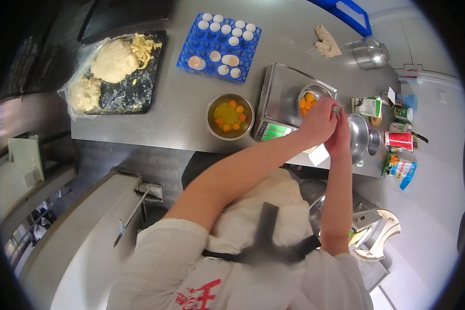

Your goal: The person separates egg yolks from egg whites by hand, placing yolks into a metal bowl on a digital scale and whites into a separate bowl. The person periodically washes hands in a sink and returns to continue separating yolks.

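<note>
My left hand (pixel 319 120) and my right hand (pixel 338 133) meet at the right side of a small metal bowl (pixel 305 91), fingers close together. A small pale piece (pixel 338 109) shows at their fingertips; whether it is eggshell, and which hand holds it, I cannot tell. Several egg yolks (pixel 307 101) lie in the bowl, which my left hand partly covers. Under it is a digital scale (pixel 281 93) with a lit green display. A larger metal bowl (pixel 209 123) to the left holds egg white and several yolks. Behind stands a blue egg tray (pixel 213 45) with white eggs and broken shells.
At left, a black baking tray (pixel 120 99) carries dough (pixel 114 61) partly under plastic film. A cloth (pixel 327 42) and an overturned metal bowl (pixel 366 54) lie at the back right. Right of my hands are another metal bowl (pixel 358 135), a carton (pixel 366 106) and a red package (pixel 399 140).
</note>
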### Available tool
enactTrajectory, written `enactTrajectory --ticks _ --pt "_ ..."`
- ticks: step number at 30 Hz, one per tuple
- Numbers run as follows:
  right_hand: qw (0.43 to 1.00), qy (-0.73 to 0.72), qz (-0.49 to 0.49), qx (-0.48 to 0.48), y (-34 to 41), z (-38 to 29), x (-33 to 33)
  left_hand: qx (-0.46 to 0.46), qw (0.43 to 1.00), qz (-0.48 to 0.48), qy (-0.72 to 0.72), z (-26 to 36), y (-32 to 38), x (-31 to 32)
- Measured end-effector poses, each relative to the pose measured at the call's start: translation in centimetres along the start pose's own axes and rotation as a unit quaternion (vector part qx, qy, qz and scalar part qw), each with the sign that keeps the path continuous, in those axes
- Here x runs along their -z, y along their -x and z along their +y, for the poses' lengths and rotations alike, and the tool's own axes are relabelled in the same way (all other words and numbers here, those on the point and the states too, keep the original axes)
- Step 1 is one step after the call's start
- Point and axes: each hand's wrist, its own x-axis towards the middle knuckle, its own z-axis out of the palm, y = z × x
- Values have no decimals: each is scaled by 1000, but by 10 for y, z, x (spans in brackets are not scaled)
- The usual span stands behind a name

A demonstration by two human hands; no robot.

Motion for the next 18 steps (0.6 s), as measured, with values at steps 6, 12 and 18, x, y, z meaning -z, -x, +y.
enactTrajectory --ticks 6,12,18 --pt "984 149 87 41 -24 -14 47 89 995 -7 32 -33 3 -43" --pt "978 192 38 73 -10 -33 49 79 996 -44 27 -24 -3 -52" --pt "970 216 3 109 18 -70 33 -71 985 -57 -146 -10 -7 -51"
